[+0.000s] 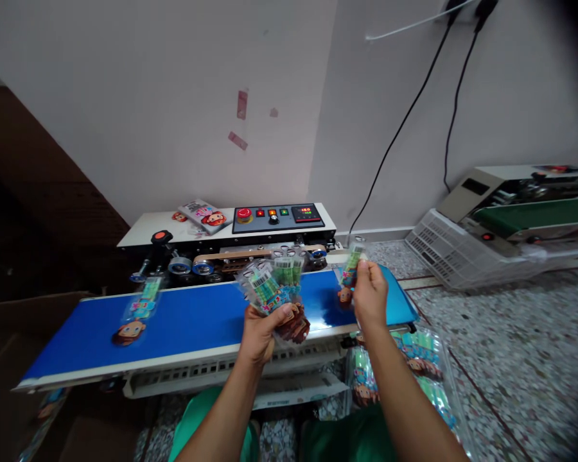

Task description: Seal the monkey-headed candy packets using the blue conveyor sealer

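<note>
My left hand (262, 327) is closed around a fanned bunch of clear printed packets (274, 289), held above the blue conveyor belt (197, 321) of a sealing machine. My right hand (370, 292) pinches a single packet (351, 269) upright over the belt's right end. Another packet (137, 314) with a cartoon face lies flat on the belt at the left, near the sealing rollers (192, 264).
The machine's control panel (279, 217) has a red button and a lit display. More packets (202, 215) lie on its white top. A pile of packets (414, 366) sits on the floor by my right knee. A white crate (447, 256) and a second sealer (525, 205) stand at the right.
</note>
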Motion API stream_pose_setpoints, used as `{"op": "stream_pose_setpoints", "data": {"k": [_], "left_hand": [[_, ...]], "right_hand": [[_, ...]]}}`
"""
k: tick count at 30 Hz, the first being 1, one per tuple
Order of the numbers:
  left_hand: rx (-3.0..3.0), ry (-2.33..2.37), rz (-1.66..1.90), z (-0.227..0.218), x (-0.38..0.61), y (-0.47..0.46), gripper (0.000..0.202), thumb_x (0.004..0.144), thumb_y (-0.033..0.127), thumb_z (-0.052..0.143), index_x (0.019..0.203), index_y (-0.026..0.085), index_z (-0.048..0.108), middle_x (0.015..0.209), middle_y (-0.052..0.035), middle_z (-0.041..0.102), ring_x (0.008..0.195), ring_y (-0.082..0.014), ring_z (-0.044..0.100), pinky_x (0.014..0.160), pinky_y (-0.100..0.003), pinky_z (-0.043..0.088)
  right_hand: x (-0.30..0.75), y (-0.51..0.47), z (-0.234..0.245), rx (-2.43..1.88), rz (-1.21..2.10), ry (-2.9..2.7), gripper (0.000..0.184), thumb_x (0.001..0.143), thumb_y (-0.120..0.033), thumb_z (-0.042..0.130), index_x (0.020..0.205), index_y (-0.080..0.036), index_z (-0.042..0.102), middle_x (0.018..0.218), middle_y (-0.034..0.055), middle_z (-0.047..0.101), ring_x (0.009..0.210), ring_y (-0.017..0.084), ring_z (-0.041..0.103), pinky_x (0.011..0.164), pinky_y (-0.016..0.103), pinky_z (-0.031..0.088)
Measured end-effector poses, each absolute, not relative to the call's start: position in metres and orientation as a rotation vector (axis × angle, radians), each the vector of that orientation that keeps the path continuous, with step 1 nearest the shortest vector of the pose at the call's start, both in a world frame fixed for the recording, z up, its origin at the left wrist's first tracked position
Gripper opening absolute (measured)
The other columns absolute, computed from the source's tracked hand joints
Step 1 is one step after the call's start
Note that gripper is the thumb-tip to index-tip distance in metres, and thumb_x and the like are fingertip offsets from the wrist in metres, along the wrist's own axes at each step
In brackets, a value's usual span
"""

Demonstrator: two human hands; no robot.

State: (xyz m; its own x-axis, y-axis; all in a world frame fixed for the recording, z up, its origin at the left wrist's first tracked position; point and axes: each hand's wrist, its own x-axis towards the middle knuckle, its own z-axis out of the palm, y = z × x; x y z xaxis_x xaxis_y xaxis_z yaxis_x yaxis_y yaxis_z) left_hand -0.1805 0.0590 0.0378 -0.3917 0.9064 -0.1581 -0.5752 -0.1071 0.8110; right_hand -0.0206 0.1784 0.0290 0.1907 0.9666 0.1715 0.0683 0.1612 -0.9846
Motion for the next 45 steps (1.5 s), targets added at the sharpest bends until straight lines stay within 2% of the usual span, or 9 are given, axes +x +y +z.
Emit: {"op": "stream_pose_setpoints", "data": {"k": [5, 10, 14, 17, 21, 25, 30, 36, 45], "left_hand": [[0.464, 1.000, 1.680, 0.035, -0.185, 0.058, 0.020, 0.062, 0.021, 0.076, 0.079, 0.011, 0.070, 0.079, -0.0106, 0.074, 0.073, -0.0242, 0.069, 0.072, -0.038, 0.055], [0.463, 0.998, 1.678, 0.038, -0.181, 0.058, 0.020, 0.060, 0.022, 0.077, 0.076, 0.011, 0.070, 0.075, -0.0104, 0.073, 0.068, -0.0245, 0.069, 0.067, -0.039, 0.056], [0.496, 1.018, 1.681, 0.036, -0.180, 0.057, 0.020, 0.060, 0.022, 0.078, 0.075, 0.011, 0.070, 0.073, -0.0096, 0.073, 0.065, -0.0229, 0.068, 0.065, -0.036, 0.056], [0.509, 1.024, 1.663, 0.033, -0.180, 0.057, 0.021, 0.060, 0.022, 0.078, 0.077, 0.011, 0.070, 0.074, -0.0090, 0.073, 0.066, -0.0215, 0.068, 0.066, -0.034, 0.055], [0.471, 1.020, 1.711, 0.031, -0.181, 0.059, 0.025, 0.059, 0.020, 0.079, 0.081, 0.013, 0.069, 0.075, -0.0051, 0.073, 0.066, -0.0185, 0.067, 0.069, -0.032, 0.054], [0.455, 0.988, 1.707, 0.031, -0.181, 0.059, 0.027, 0.059, 0.018, 0.079, 0.084, 0.014, 0.068, 0.080, -0.0044, 0.073, 0.071, -0.0178, 0.067, 0.073, -0.031, 0.053], [0.463, 0.992, 1.728, 0.032, -0.178, 0.058, 0.024, 0.059, 0.017, 0.079, 0.081, 0.014, 0.069, 0.078, -0.0032, 0.073, 0.069, -0.0160, 0.066, 0.071, -0.029, 0.053], [0.508, 0.969, 1.741, 0.034, -0.176, 0.061, 0.029, 0.062, 0.016, 0.077, 0.089, 0.015, 0.069, 0.085, -0.0042, 0.073, 0.082, -0.0190, 0.067, 0.084, -0.034, 0.051], [0.422, 0.945, 1.743, 0.036, -0.172, 0.060, 0.036, 0.057, 0.016, 0.079, 0.091, 0.016, 0.068, 0.083, -0.0038, 0.074, 0.078, -0.0203, 0.069, 0.082, -0.036, 0.053]], "right_hand": [[0.011, 0.198, 0.016, -1.773, 0.323, -1.716, 0.033, 0.091, -0.035, 0.034, 0.089, -0.014, 0.060, 0.067, 0.0077, 0.061, 0.061, 0.018, 0.054, 0.056, 0.028, 0.030], [-0.003, 0.203, 0.016, -2.035, 0.190, -1.902, 0.036, 0.092, -0.031, 0.031, 0.097, -0.012, 0.061, 0.076, 0.0142, 0.065, 0.068, 0.022, 0.059, 0.056, 0.029, 0.028], [-0.023, 0.203, 0.016, -1.920, 0.254, -1.971, 0.037, 0.092, -0.030, 0.031, 0.099, -0.011, 0.062, 0.078, 0.0147, 0.066, 0.071, 0.023, 0.060, 0.060, 0.029, 0.034], [-0.035, 0.195, 0.019, -1.600, 0.355, -1.930, 0.037, 0.092, -0.033, 0.034, 0.104, -0.012, 0.061, 0.091, 0.0152, 0.066, 0.087, 0.023, 0.060, 0.075, 0.032, 0.040], [-0.047, 0.167, 0.035, -1.009, 0.982, -1.769, 0.039, 0.090, -0.043, 0.040, 0.115, -0.020, 0.060, 0.113, 0.0079, 0.063, 0.106, 0.020, 0.054, 0.091, 0.034, 0.040], [-0.059, 0.143, 0.044, -0.741, 1.508, -1.605, 0.031, 0.082, -0.042, 0.056, 0.104, -0.022, 0.067, 0.100, 0.0025, 0.067, 0.095, 0.018, 0.059, 0.086, 0.032, 0.044], [-0.065, 0.144, 0.037, -0.792, 1.420, -1.291, 0.016, 0.067, -0.032, 0.073, 0.077, -0.021, 0.068, 0.073, -0.0024, 0.066, 0.070, 0.012, 0.057, 0.069, 0.025, 0.045], [-0.065, 0.146, 0.034, -0.703, 1.468, -1.107, 0.014, 0.068, -0.033, 0.072, 0.069, -0.021, 0.065, 0.079, -0.0019, 0.068, 0.077, 0.013, 0.059, 0.075, 0.028, 0.044], [-0.071, 0.142, 0.039, -0.754, 1.334, -1.104, 0.026, 0.064, -0.036, 0.075, 0.063, -0.019, 0.055, 0.067, -0.0038, 0.059, 0.066, 0.010, 0.053, 0.066, 0.025, 0.042]]}}
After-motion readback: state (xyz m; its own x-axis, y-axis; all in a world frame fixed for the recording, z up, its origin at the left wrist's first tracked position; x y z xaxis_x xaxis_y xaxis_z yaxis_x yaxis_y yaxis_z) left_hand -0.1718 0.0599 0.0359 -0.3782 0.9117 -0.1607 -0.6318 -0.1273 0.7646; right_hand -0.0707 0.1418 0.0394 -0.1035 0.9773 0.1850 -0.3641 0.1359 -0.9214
